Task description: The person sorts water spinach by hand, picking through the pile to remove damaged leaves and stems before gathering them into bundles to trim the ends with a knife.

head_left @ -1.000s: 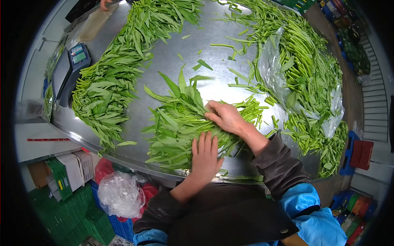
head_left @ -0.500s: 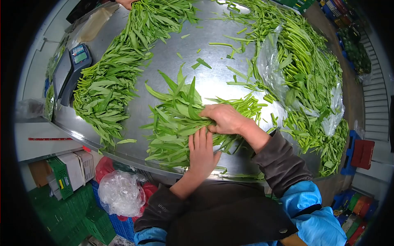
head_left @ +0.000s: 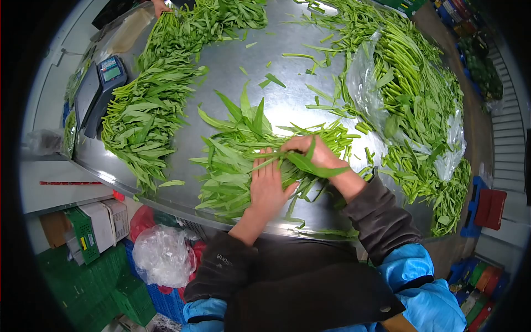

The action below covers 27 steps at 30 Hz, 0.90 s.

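A bunch of leafy green stalks lies on the metal table in front of me, leaves to the left and cut stems to the right. My left hand rests flat on the bunch with its fingers stretched out. Just right of it, my right hand is closed around a leafy stalk, whose leaves hang over my fingers and wrist. Its fingertips are partly hidden by the leaves.
Bundled greens line the table's left side beside a scale. A big pile of greens with clear plastic covers the right. Another person's hand touches greens at the top left. Crates stand below left.
My right hand has moved slightly right and turned, now with a leafy stalk across it. My left hand has shifted slightly over the bunch. The other person's hand has moved left.
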Motion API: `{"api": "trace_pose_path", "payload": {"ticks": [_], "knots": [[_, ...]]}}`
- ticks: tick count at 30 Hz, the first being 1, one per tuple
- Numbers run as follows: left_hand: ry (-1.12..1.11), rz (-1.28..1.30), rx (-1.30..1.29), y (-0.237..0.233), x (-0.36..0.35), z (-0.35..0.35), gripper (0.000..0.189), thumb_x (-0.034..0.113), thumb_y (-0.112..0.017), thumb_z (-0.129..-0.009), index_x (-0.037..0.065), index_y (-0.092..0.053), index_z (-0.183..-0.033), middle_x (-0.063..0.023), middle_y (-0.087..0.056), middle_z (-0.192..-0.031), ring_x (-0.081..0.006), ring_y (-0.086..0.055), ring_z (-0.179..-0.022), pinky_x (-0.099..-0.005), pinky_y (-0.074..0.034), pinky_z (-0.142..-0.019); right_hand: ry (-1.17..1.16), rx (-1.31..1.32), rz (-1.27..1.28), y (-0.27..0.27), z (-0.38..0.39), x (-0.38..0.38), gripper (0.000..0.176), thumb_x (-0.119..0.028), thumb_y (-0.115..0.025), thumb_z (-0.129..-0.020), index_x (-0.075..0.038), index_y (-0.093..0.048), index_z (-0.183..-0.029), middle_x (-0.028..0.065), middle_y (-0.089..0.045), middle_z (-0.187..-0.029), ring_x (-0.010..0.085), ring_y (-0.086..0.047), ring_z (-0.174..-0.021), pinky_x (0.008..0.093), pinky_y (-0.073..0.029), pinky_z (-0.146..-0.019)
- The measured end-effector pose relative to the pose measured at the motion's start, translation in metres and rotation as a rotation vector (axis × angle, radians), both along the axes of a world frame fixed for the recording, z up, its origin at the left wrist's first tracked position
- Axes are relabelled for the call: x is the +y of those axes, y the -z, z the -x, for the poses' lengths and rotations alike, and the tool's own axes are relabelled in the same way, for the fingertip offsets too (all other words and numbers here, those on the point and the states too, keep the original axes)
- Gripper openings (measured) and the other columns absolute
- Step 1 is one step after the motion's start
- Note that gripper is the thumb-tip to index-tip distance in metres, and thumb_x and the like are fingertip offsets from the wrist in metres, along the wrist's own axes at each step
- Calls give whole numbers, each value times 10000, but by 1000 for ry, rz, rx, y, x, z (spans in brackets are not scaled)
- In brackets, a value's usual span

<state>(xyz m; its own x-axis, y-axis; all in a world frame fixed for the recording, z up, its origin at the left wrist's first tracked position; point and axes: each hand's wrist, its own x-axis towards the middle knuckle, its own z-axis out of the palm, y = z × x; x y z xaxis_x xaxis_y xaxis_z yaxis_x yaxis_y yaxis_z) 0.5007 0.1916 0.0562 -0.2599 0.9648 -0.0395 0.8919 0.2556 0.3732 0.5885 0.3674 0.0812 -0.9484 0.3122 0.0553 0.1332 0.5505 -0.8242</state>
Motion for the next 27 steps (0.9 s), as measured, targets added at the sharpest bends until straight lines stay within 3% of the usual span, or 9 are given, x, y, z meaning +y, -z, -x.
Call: {"api": "trace_pose_path", "payload": {"ticks": [8, 13, 16, 18, 19, 21, 23, 25, 27], "knots": [[-11, -144, 35, -2, -1, -1, 860, 453, -630, -818, -118, -301, -1370, -294, -284, -1448, -410, -226, -1378, -482, -182, -1125, 939, 386, 719, -38, -138, 29, 188, -155, -680, -851, -20, -637, -975, 64, -673, -955, 148, -633, -768, 313, -508, -794], [-37, -139, 9, -16, -5, -6, 900, 421, -690, -770, -115, -294, -1375, -288, -256, -1464, -415, -208, -1385, -514, -163, -1119, 1158, 1143, 960, -4, -339, 86, 394, -286, -641, -905, -41, -548, -1200, 61, -648, -1043, 126, -615, -902, 264, -516, -837], [59, -138, -24, -35, -23, -13, 876, 400, -707, -757, -98, -320, -1365, -285, -252, -1467, -422, -197, -1387, -541, -150, -1110, 1570, 945, 1229, -11, -367, 57, 466, -325, -611, -923, -32, -510, -1271, 70, -667, -983, 135, -646, -860, 253, -529, -753], [80, -89, -31, -47, -42, -15, 853, 388, -709, -757, -90, -335, -1356, -280, -259, -1465, -422, -198, -1386, -552, -151, -1104, 1817, -384, 319, -47, -341, 33, 462, -329, -600, -921, 5, -553, -1237, 115, -684, -926, 182, -678, -753, 273, -537, -619], [107, -37, -38, -50, -52, -17, 830, 376, -712, -758, -83, -350, -1347, -276, -267, -1463, -421, -199, -1385, -563, -151, -1097, 1813, -386, 328, -44, -343, 34, 462, -329, -600, -921, 5, -553, -1237, 115, -684, -926, 182, -678, -753, 273, -537, -619], [118, -2, -37, -40, -69, -23, 803, 373, -705, -765, -71, -364, -1341, -271, -280, -1455, -415, -212, -1381, -568, -158, -1092, 1046, -1112, -349, -38, -351, 37, 421, -309, -601, -909, 23, -605, -1169, 151, -690, -867, 190, -678, -632, 295, -513, -511], [132, 32, -40, -36, -79, -31, 776, 370, -698, -772, -60, -377, -1334, -267, -293, -1448, -409, -224, -1376, -572, -165, -1086, 1116, -532, -99, -78, -248, 11, 303, -219, -625, -889, -2, -651, -1100, 147, -695, -832, 189, -674, -619, 328, -505, -515], [127, 86, -66, -36, -77, -41, 744, 371, -679, -787, -43, -389, -1333, -260, -317, -1430, -402, -249, -1363, -573, -176, -1079, 767, -253, -268, -59, -187, -1, 242, -138, -656, -847, -46, -666, -1071, 154, -695, -950, 215, -680, -712, 318, -540, -656], [119, 84, -44, -32, -77, -45, 730, 376, -668, -791, -31, -395, -1333, -259, -324, -1422, -400, -260, -1355, -576, -177, -1077, 514, -155, -65, -64, -108, -30, 235, -109, -656, -831, -60, -665, -1061, 125, -686, -970, 263, -672, -828, 325, -535, -738]]}}
